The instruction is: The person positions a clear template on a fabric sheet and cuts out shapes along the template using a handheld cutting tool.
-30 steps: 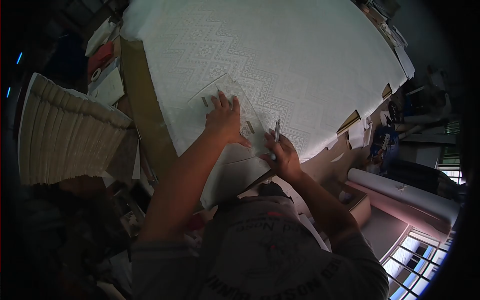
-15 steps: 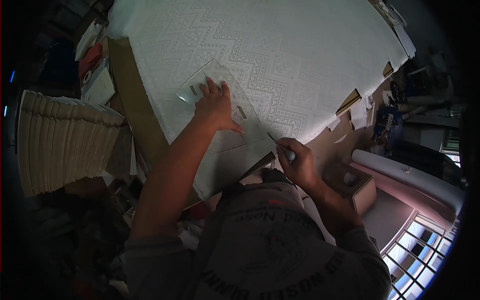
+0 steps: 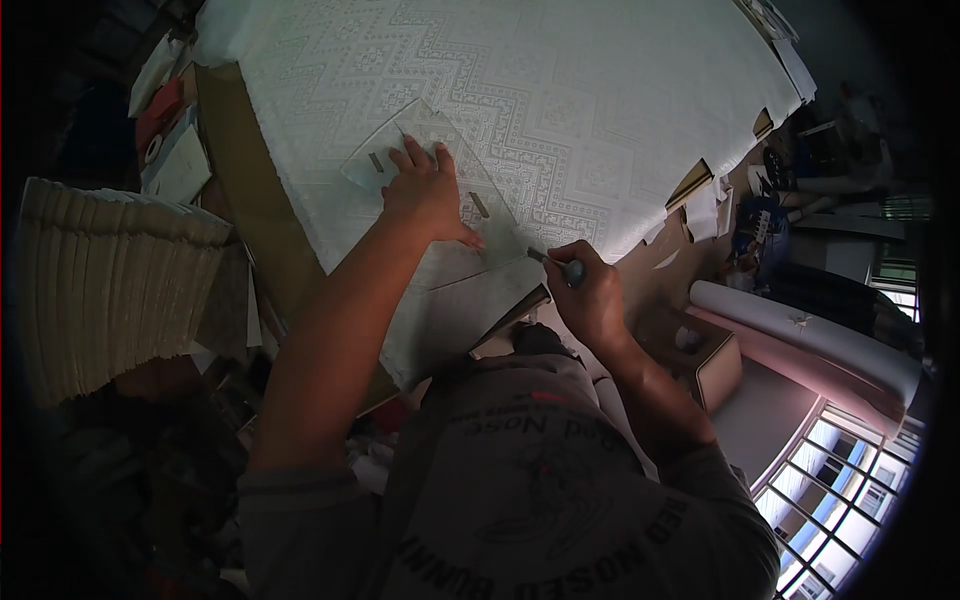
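Observation:
My left hand (image 3: 422, 200) presses down with spread fingers on a clear plastic template (image 3: 480, 183). The template lies flat on pale fabric (image 3: 600, 130) woven with a zigzag and diamond pattern. In my right hand (image 3: 590, 295) is a small knife-like tool (image 3: 573, 271) with a rounded grey handle, and my fingers are closed around it. Its thin tip is by the template's lower right corner, at the fabric; whether it touches cannot be made out. A line runs across the fabric just below the template.
A tall stack of folded beige sheets (image 3: 110, 290) stands at the left. Brown board (image 3: 250, 150) shows along the fabric's left edge. At the right are a cardboard box (image 3: 705, 355), a white roll (image 3: 810, 325) and a pink roll (image 3: 780, 355). A barred window (image 3: 835, 500) is lower right.
My right hand has moved slightly up and turned, bringing the tool's tip to the template's corner. My left hand stays pressed on the template. The whole view has shifted a little.

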{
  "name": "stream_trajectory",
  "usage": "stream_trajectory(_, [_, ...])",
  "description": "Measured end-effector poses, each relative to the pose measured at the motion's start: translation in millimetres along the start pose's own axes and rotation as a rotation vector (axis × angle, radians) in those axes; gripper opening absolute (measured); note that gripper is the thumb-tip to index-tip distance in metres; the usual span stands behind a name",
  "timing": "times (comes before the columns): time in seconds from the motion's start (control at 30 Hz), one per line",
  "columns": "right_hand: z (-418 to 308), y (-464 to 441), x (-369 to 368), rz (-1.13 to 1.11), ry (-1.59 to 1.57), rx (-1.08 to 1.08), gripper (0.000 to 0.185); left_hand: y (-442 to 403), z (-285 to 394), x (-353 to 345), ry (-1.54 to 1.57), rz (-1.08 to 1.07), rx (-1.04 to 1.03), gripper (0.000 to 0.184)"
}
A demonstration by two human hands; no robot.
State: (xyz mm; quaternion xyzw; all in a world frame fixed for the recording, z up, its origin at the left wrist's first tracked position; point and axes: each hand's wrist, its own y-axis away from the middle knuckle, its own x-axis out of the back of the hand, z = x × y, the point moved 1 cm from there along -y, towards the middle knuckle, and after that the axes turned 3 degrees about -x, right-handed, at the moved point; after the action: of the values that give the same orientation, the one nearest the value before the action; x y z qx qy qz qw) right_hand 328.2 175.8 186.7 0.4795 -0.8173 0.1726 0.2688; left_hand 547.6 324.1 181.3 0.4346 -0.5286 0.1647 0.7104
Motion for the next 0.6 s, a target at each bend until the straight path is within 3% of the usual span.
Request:
stream_trajectory(0.53, [5, 10, -23, 0.062, 0.043, -0.018, 0.015, -1, 7, 10, -0.030, -0.082, 0.011, 0.163])
stream_trajectory(0.6, [19, 13, -39, 0.148, -0.152, 0.027, 0.014, -3, 7, 9, -0.035, -0.085, 0.012, 0.162])
